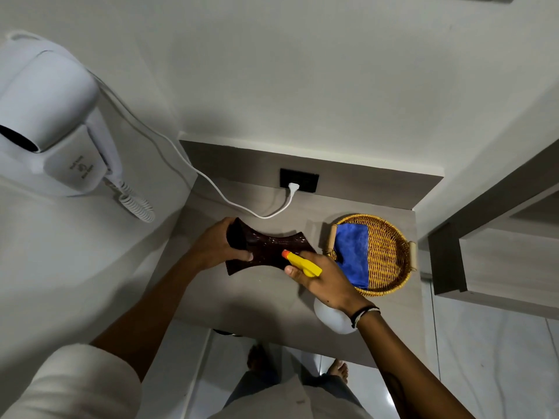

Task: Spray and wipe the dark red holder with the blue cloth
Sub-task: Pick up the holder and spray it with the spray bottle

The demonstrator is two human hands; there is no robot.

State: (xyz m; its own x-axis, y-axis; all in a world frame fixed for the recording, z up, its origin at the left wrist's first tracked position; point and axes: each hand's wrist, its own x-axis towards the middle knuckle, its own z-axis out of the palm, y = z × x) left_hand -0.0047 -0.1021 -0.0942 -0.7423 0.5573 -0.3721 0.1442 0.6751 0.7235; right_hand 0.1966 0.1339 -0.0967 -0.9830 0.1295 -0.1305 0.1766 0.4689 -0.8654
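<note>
The dark red holder (269, 249) is a curved, glossy piece held just above the grey counter, with wet speckles on its top. My left hand (216, 247) grips its left end. My right hand (323, 276) holds a spray bottle (302, 263) with a yellow head and orange nozzle; the nozzle points at the holder's right part from very close. The bottle's white body (332, 319) hangs below my wrist. The blue cloth (352, 252) lies folded in a wicker basket (390, 255) just right of my right hand.
The grey counter (257, 297) ends at a front edge near my body. A black wall socket (299, 180) with a white plug and cable sits behind the holder. A white wall-mounted hair dryer (51, 122) hangs at the left. A grey shelf unit (484, 252) stands to the right.
</note>
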